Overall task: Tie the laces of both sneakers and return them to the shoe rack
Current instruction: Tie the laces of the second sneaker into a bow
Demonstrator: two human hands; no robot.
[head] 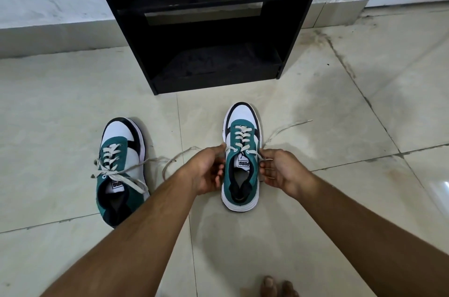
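**Head view: hands at the right sneaker**

The left hand and right hand are each pinching a lace end beside the right sneaker on the floor tiles. The left sneaker is sitting nearby, untied, before the black shoe rack.

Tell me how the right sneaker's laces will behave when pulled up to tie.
The laces look flat and floppy, trailing limp across the floor, so they'll likely sag from the hands. Woven cloth probably grips a knot. The right sneaker, flat-soled, seems unlikely to tip.

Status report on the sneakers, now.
Both hands gripping right sneaker's lace ends, untied. Left sneaker loosely crossed. Rack empty. No obstructions.
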